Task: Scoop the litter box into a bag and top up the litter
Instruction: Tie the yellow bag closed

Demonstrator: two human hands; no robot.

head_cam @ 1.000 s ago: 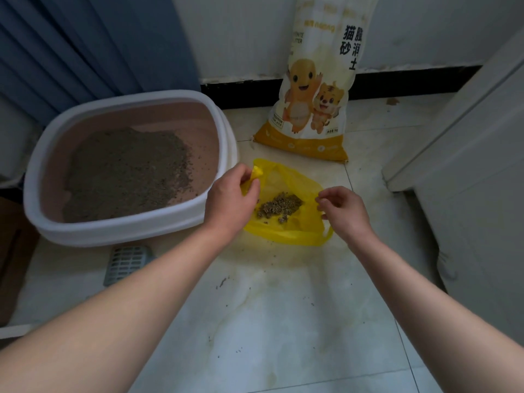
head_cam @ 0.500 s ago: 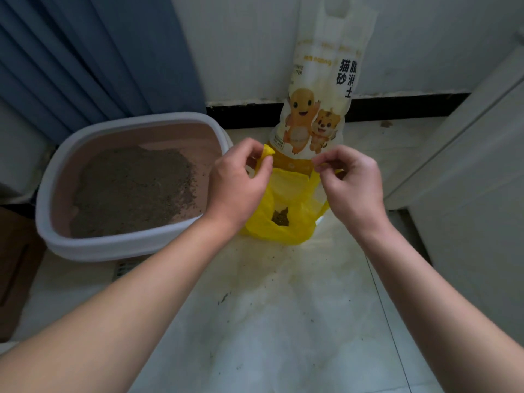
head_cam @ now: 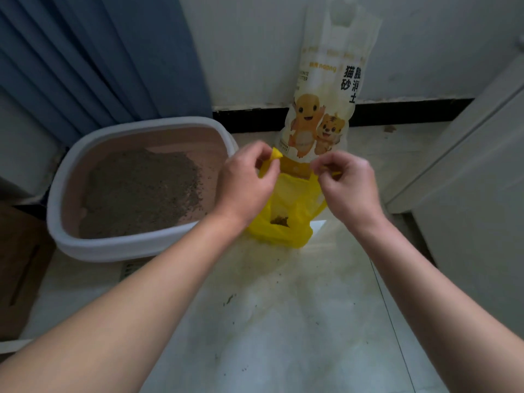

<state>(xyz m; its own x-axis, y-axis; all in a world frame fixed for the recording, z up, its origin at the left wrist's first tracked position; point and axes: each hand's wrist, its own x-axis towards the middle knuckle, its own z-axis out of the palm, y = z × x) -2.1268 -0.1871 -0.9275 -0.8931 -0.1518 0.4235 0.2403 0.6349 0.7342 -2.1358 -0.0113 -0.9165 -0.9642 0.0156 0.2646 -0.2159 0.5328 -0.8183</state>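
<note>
Two thin handles carry everything here — the left hand pinches one yellow loop between thumb and fingers, and the right hand pinches the other, both sets of fingers closed narrow on the plastic. The yellow bag hangs between them, its base resting or nearly resting on the tiled floor, just beside the rim of the litter box and in front of the tall sack of fresh litter leaning on the wall. A dark clump of scooped waste shows through the film at the bottom.

The bag looks flimsy and soft: thin film that stretches and crinkles and takes no shape of its own. The load seems small, so it should feel light, but the weight sits low in one lump and would swing if the handles are jerked. The handles are the right place to hold it — the film below is slick and could tear under a fingernail. Crossing them to knot the bag is probably the step in hand.

The sack is another matter: it is likely heavy and floppy, so it should be gripped at the cut-out near its top with a second hand under the base. Stray grains lie on the floor near the bag.
</note>
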